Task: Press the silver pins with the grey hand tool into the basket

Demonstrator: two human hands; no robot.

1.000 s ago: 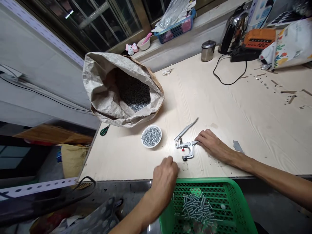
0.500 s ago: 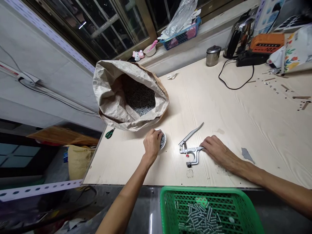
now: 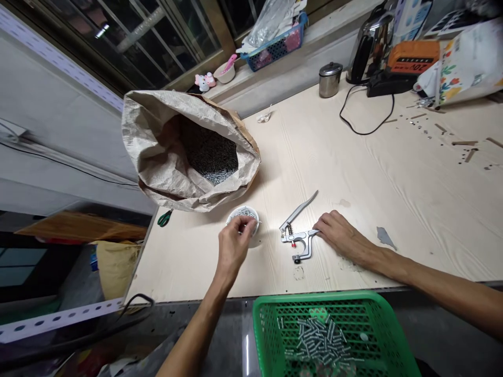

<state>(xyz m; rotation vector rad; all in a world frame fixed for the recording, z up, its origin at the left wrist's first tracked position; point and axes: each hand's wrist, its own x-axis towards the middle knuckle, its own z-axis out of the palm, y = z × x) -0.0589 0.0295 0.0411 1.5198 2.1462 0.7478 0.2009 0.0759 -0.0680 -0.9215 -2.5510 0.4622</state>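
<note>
My left hand (image 3: 232, 244) hovers just in front of a small white bowl (image 3: 244, 215) of little metal screws, fingers pinched together on something too small to make out. My right hand (image 3: 341, 236) rests flat on the table, fingertips pressing the lower handle of a silver press plier (image 3: 297, 228) whose upper handle sticks up and back. A large paper sack (image 3: 188, 149) full of the same metal parts lies open behind the bowl. A green plastic basket (image 3: 334, 335) with several finished screws sits below the table's near edge.
Green-handled scissors (image 3: 164, 218) lie under the sack at the table's left edge. At the back stand a steel canister (image 3: 329, 79), a kettle (image 3: 369, 42) with a black cord (image 3: 365, 118), an orange box (image 3: 412, 56) and a blue basket (image 3: 275, 47). Small scraps (image 3: 463, 146) litter the right side.
My left hand went from the table's near edge to the white bowl, reached into it, and now has drawn back slightly with fingers pinched. My right hand stayed on the plier.
</note>
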